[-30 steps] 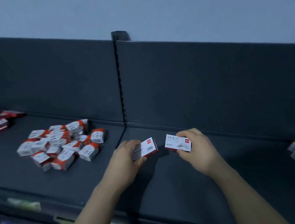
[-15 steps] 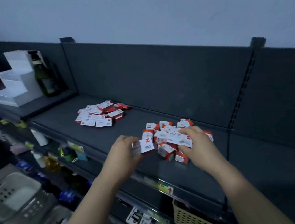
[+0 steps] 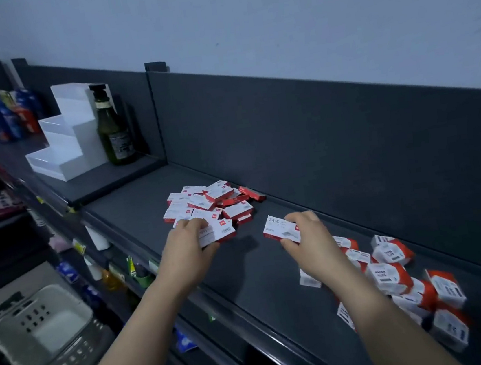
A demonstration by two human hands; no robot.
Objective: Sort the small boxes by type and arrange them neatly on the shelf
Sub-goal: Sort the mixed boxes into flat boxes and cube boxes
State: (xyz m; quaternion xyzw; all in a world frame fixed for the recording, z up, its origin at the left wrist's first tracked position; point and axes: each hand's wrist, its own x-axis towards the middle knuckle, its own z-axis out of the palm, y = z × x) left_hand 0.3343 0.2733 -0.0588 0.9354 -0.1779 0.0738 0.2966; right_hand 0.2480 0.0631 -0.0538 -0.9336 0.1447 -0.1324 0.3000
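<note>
2 flat boxes are held over the shelf: the left hand grips the barcode box, the right hand pinches the 24/6 box, both near the flat-box pile. Best to lay them label-up, edges squared, apart from the chunkier boxes

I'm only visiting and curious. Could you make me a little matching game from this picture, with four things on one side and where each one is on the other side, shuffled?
Things
1. green bottle
2. box marked 24/6
3. box showing a barcode
4. heap of chunky boxes

Places
A. loose on the shelf, by the right forearm
B. gripped in the left hand
C. upright beside the white stepped stand
D. pinched in the right hand

Pairs: 1-C, 2-D, 3-B, 4-A.
</note>
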